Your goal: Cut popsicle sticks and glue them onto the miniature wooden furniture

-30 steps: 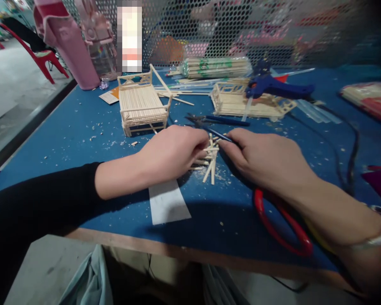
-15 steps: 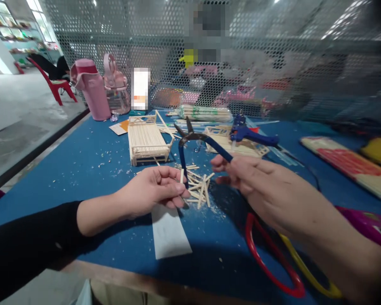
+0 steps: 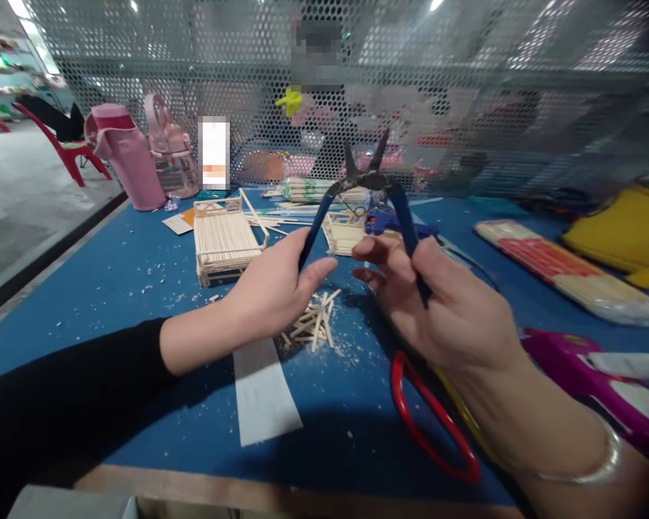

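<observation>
A pair of pliers (image 3: 365, 180) with blue handles points upward, jaws spread wide, held between both hands. My left hand (image 3: 262, 292) grips the left handle; its thumb sticks out to the right and the other fingers are mostly hidden behind the hand. Around the right handle my right hand (image 3: 454, 303) is closed loosely, the handle's end lying across the palm. Short cut wooden sticks (image 3: 318, 324) lie in a pile on the blue tabletop (image 3: 156, 404) below. A small bed-like frame of sticks (image 3: 227, 238) stands beyond my left hand, and a white paper strip (image 3: 265, 396) lies nearer me.
Behind the pliers are a second stick frame (image 3: 338, 234), a blue glue gun (image 3: 430, 228) and bundled sticks (image 3: 308, 189). Scissors with a red handle loop (image 3: 438, 432) lie under my right wrist. A purple object (image 3: 559, 353) and a stick packet (image 3: 562, 270) are at right.
The pliers have risen, and their handles have spread further apart. My left hand has turned with its back toward me; the short stick it held is out of sight.
</observation>
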